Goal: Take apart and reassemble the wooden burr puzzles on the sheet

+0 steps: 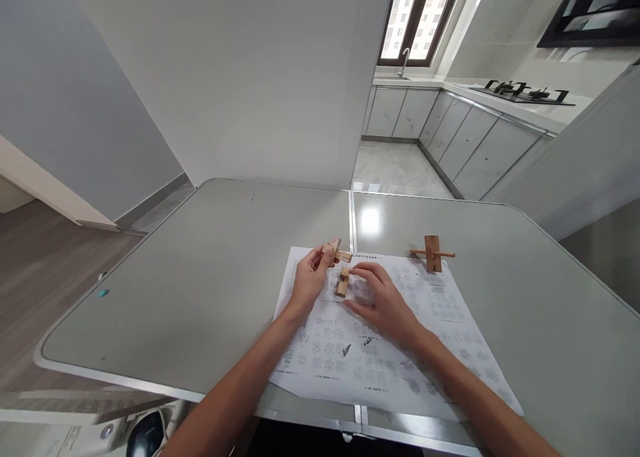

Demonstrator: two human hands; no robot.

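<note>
My left hand (310,278) pinches a small cluster of interlocked wooden puzzle pieces (337,250) just above a printed instruction sheet (380,350). My right hand (381,302) rests on the sheet with its fingers curled, the fingertips touching a loose wooden block (343,282) that lies on the paper between both hands. Farther right, on the sheet's far corner, stands an assembled wooden cross puzzle (433,253), apart from both hands.
The sheet lies on a grey table (200,290) with a metal rim and a seam down its middle. A small teal dot (103,293) sits near the table's left edge. Behind are a white wall, kitchen cabinets and a stove top (525,93).
</note>
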